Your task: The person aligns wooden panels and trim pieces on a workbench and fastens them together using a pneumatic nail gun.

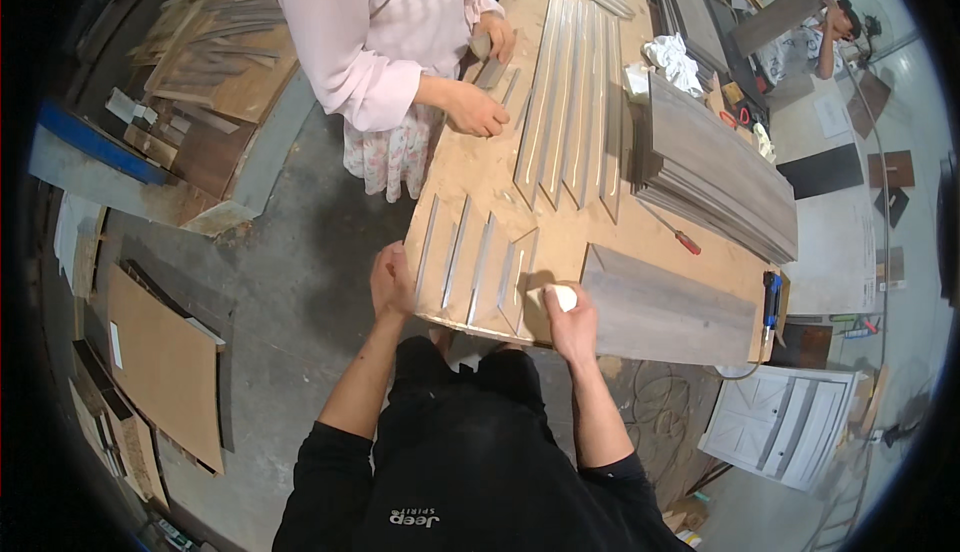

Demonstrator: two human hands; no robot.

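My right hand (572,327) is closed round a white glue bottle (565,298), seen from its rounded end; its tip is hidden. Below it lies the rightmost of several short grey wood strips (450,257) with slanted ends, which carries a pale line of glue. My left hand (392,280) grips the left edge of the worktable (560,242), beside the leftmost short strip; some of its fingers are hidden. Farther up the table, several long grey strips (570,102) lie side by side with glue lines along them.
Across the left edge, a co-worker in a pink blouse (350,32) handles small strips. On the right are a stack of grey boards (710,162), a wide grey board (660,307), a red-handled screwdriver (686,242) and a blue-and-black tool (771,302). Another person stands far right.
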